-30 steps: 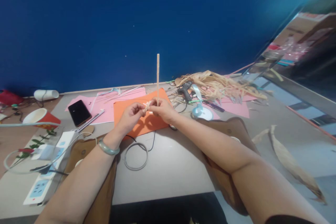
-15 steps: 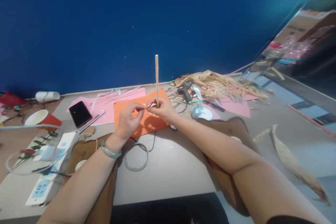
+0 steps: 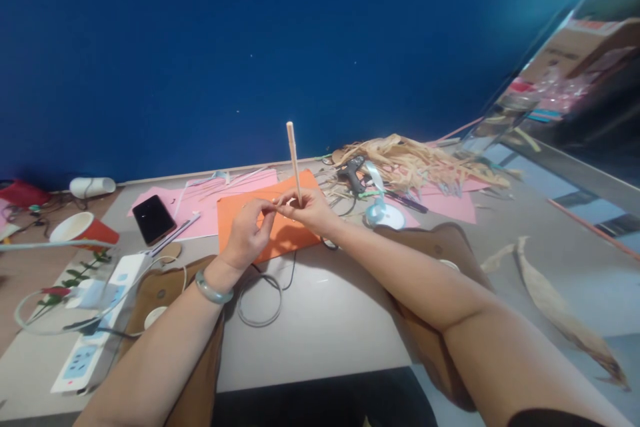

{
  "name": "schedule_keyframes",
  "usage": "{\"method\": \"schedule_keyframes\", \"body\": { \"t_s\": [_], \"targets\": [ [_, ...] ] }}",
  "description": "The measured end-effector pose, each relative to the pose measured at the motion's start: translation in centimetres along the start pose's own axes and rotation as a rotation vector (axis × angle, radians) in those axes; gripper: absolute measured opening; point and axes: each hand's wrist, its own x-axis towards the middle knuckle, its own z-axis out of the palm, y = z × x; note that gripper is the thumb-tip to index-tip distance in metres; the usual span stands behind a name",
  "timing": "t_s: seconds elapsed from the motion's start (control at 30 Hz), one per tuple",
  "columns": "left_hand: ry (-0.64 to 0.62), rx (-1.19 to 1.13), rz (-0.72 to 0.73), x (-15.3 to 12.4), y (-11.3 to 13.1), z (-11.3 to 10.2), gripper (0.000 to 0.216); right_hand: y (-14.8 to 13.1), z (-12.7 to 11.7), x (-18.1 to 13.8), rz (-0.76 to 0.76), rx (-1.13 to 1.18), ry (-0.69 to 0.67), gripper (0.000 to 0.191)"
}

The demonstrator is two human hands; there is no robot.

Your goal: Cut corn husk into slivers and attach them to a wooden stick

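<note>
A thin wooden stick (image 3: 293, 153) points upward out of my right hand (image 3: 307, 210), whose fingers are closed around its lower part. My left hand (image 3: 251, 227), with a pale bangle (image 3: 213, 288) at the wrist, is pinched closed and its fingertips meet those of the right. Whatever sits between the fingertips is too small to make out. Both hands are over an orange sheet (image 3: 287, 243) on the table.
Behind to the right lie a heap of dry straw-coloured strips (image 3: 405, 160), a glue gun (image 3: 354, 175) and a ribbon roll (image 3: 385, 215). At left are a phone (image 3: 154, 220), a paper cup (image 3: 85, 232) and a power strip (image 3: 95, 333). A coiled cable (image 3: 260, 300) lies in front.
The stick has tipped a little to the left and its top is lower. My hands have drawn closer, with the left fingertips now against the right ones.
</note>
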Motion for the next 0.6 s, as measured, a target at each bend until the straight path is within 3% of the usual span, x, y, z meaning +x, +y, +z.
{"method": "schedule_keyframes", "body": {
  "t_s": [0.1,0.23,0.33,0.6],
  "targets": [
    [-0.028,-0.073,-0.093,0.03,-0.06,0.1,0.009,0.03,0.03,0.02,0.015,-0.002,0.013,0.026],
    [-0.094,-0.33,-0.196,0.2,-0.39,0.25,0.014,0.04,0.1,0.03,0.018,0.086,-0.037,0.026],
    [-0.148,-0.496,-0.27,0.36,-0.42,0.24,0.019,-0.05,0.06,0.05,0.044,0.07,0.002,0.027],
    [-0.181,-0.611,-0.481,0.61,-0.24,0.07,0.023,0.06,-0.08,0.3,0.138,0.06,0.018,0.027]
  ]
}}
